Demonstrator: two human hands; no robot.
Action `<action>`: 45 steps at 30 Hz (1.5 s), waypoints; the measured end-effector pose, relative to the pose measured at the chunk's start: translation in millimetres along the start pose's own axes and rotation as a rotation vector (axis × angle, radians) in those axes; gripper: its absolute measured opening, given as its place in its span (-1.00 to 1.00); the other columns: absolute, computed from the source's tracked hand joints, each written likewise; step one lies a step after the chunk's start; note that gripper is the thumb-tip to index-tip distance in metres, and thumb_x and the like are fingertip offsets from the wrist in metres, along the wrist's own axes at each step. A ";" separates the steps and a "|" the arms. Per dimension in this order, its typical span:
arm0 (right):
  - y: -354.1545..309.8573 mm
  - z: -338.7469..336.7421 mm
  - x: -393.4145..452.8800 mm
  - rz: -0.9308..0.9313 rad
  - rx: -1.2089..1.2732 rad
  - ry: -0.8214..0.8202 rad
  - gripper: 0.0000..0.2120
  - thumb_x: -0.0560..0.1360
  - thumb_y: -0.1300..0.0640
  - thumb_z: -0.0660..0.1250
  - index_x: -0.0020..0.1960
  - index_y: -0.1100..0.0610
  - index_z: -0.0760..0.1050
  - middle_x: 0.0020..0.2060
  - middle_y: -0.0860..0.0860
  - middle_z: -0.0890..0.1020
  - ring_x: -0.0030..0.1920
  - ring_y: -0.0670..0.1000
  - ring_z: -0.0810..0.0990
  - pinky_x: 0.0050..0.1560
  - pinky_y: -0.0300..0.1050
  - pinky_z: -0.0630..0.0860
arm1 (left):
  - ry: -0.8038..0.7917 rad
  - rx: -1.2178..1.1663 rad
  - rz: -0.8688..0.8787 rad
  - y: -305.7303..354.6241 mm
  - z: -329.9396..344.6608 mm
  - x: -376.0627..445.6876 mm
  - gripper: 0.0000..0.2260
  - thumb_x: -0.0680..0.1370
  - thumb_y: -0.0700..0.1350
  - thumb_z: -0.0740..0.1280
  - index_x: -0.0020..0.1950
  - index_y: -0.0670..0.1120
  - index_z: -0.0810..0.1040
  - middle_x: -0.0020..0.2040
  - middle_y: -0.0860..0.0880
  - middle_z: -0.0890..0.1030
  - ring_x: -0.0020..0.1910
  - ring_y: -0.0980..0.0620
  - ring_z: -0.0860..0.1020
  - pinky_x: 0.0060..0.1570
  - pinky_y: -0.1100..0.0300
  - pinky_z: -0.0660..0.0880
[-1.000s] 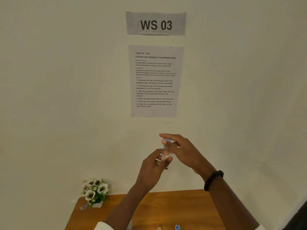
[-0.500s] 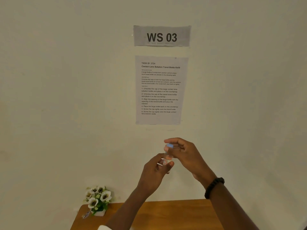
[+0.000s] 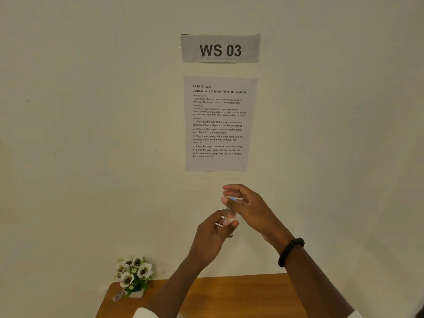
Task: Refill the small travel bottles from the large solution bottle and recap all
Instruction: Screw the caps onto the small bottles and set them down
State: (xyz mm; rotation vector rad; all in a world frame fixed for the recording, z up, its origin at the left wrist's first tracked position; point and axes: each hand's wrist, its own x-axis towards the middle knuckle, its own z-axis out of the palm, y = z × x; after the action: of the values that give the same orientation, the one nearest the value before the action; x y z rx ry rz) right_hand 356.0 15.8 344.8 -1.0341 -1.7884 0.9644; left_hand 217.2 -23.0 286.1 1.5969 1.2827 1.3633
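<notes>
Open air lies between the raised hands and the wooden worktop (image 3: 241, 292) below. A potted flower arrangement (image 3: 134, 277) stands at the worktop's far left corner, against the wall (image 3: 91, 157), which closes the far side and carries two paper sheets (image 3: 218, 125).

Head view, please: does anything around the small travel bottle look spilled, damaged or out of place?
Nothing stands out. The left hand holds the small travel bottle upright in mid-air while the right hand pinches its blue cap. No spill shows on the wooden table.
</notes>
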 end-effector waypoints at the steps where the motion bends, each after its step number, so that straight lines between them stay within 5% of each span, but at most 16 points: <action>1: 1.1 -1.1 -0.4 -0.010 0.012 0.004 -0.68 0.51 -0.05 0.43 0.25 -0.10 0.53 0.11 -0.17 0.65 0.11 -0.13 0.64 0.15 -0.23 0.57 | 0.001 0.002 -0.004 -1.0 0.2 -0.3 -0.82 0.56 0.07 0.33 0.14 0.10 0.52 -0.04 0.12 0.62 -0.11 0.04 0.66 -0.16 0.40 0.54; 4: 7.3 1.6 -0.7 -0.030 -0.105 0.101 -0.74 0.43 -0.09 0.50 0.08 -0.11 0.58 -0.08 -0.19 0.69 -0.06 -0.16 0.66 -0.03 -0.36 0.55 | -0.010 0.015 -0.023 -4.2 2.1 -1.4 -0.80 0.55 0.07 0.33 0.16 0.11 0.51 -0.02 0.11 0.62 -0.11 0.04 0.66 -0.18 0.45 0.51; 6: 9.1 4.5 -0.9 -0.016 -0.134 0.103 -0.66 0.39 -0.24 0.45 0.10 -0.15 0.54 -0.01 -0.23 0.63 -0.02 -0.18 0.62 -0.10 -0.43 0.48 | -0.010 0.012 -0.019 -5.0 5.1 -1.4 -0.80 0.55 0.08 0.33 0.16 0.13 0.50 -0.02 0.12 0.62 -0.12 0.05 0.67 -0.18 0.44 0.52; 8: 10.3 2.2 -1.0 -0.004 -0.068 0.054 -0.61 0.41 -0.28 0.41 0.18 -0.20 0.50 0.10 -0.27 0.60 0.08 -0.18 0.61 0.02 -0.36 0.50 | -0.004 -0.003 -0.007 -5.7 6.5 -0.4 -0.81 0.55 0.09 0.33 0.14 0.13 0.51 -0.03 0.11 0.63 -0.11 0.05 0.67 -0.16 0.40 0.55; 11: 14.1 -4.8 -1.7 -0.021 -0.013 0.053 -0.73 0.47 -0.06 0.48 0.15 -0.15 0.55 0.03 -0.21 0.68 0.05 -0.19 0.65 0.12 -0.22 0.57 | -0.003 0.000 -0.012 -8.1 4.6 0.9 -0.82 0.54 0.09 0.34 0.12 0.12 0.52 -0.06 0.11 0.63 -0.13 0.06 0.66 -0.15 0.38 0.55; 15: 16.7 3.5 -3.8 -0.035 -0.160 0.150 -0.71 0.41 -0.19 0.46 0.06 -0.13 0.54 -0.03 -0.21 0.62 -0.07 -0.20 0.61 -0.14 -0.46 0.48 | -0.013 0.024 -0.014 -10.3 6.4 0.8 -0.84 0.55 0.09 0.33 0.13 0.18 0.50 -0.06 0.15 0.63 -0.14 0.10 0.67 -0.16 0.42 0.53; 17: 15.5 3.6 -4.4 -0.017 -0.088 0.091 -0.64 0.42 -0.24 0.40 0.17 -0.16 0.51 0.10 -0.22 0.58 0.05 -0.17 0.60 -0.05 -0.40 0.49 | -0.010 0.012 -0.012 -9.9 9.9 0.9 -0.83 0.55 0.09 0.32 0.14 0.16 0.50 -0.04 0.14 0.63 -0.13 0.08 0.67 -0.16 0.41 0.54; 20: 17.6 -4.4 -4.2 -0.029 0.012 0.048 -0.73 0.50 -0.06 0.44 0.19 -0.14 0.54 0.08 -0.21 0.65 0.10 -0.15 0.63 0.13 -0.23 0.55 | 0.001 0.010 -0.010 -10.7 10.9 2.1 -0.83 0.54 0.11 0.33 0.11 0.15 0.52 -0.06 0.16 0.62 -0.13 0.08 0.67 -0.14 0.37 0.57; 23: 20.7 -0.5 -4.7 -0.056 -0.140 0.129 -0.80 0.46 -0.04 0.48 0.06 -0.09 0.57 -0.04 -0.23 0.65 -0.03 -0.15 0.64 -0.01 -0.36 0.56 | -0.014 0.023 -0.012 -14.4 11.8 1.7 -0.81 0.54 0.10 0.33 0.14 0.15 0.51 -0.04 0.15 0.62 -0.12 0.07 0.67 -0.13 0.37 0.55; 26: 19.7 1.2 -5.4 -0.039 -0.139 0.097 -0.74 0.46 -0.17 0.43 0.12 -0.18 0.52 0.07 -0.24 0.58 0.03 -0.18 0.60 -0.05 -0.42 0.49 | -0.016 0.010 -0.001 -15.3 15.3 0.9 -0.80 0.53 0.14 0.31 0.13 0.18 0.49 -0.05 0.18 0.62 -0.12 0.08 0.67 -0.08 0.33 0.57; 31: 23.0 -11.6 -4.9 -0.038 -0.076 0.034 -0.79 0.50 0.04 0.45 0.13 -0.09 0.61 0.01 -0.19 0.69 0.06 -0.16 0.65 0.17 -0.14 0.58 | -0.016 0.027 0.012 -17.7 12.7 3.3 -0.76 0.52 0.17 0.31 0.14 0.13 0.52 -0.08 0.18 0.61 -0.13 0.13 0.67 -0.11 0.37 0.56; 38: 21.2 -3.0 -2.3 -0.049 -0.154 0.120 -0.75 0.44 -0.06 0.49 0.10 -0.14 0.59 -0.10 -0.23 0.66 -0.07 -0.17 0.65 -0.07 -0.43 0.51 | -0.026 -0.034 0.008 -22.8 18.2 4.4 -0.63 0.51 0.19 0.28 0.23 0.04 0.52 0.05 0.02 0.66 -0.02 0.02 0.65 -0.02 0.25 0.62; 45: 20.9 -4.1 -5.9 -0.015 -0.094 0.048 -0.79 0.49 -0.10 0.42 0.07 -0.05 0.66 -0.05 -0.23 0.69 0.00 -0.26 0.62 0.00 -0.41 0.47 | -0.068 -0.016 0.006 -25.1 11.1 8.1 -0.74 0.57 0.06 0.30 0.22 0.05 0.53 0.03 0.01 0.66 -0.03 0.06 0.66 0.05 0.14 0.62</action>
State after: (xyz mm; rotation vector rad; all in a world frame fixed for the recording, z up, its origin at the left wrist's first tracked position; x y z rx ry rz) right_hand 367.1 18.9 326.1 -1.0913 -1.8142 0.8461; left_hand 221.3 -6.7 263.0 1.6234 1.2246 1.3084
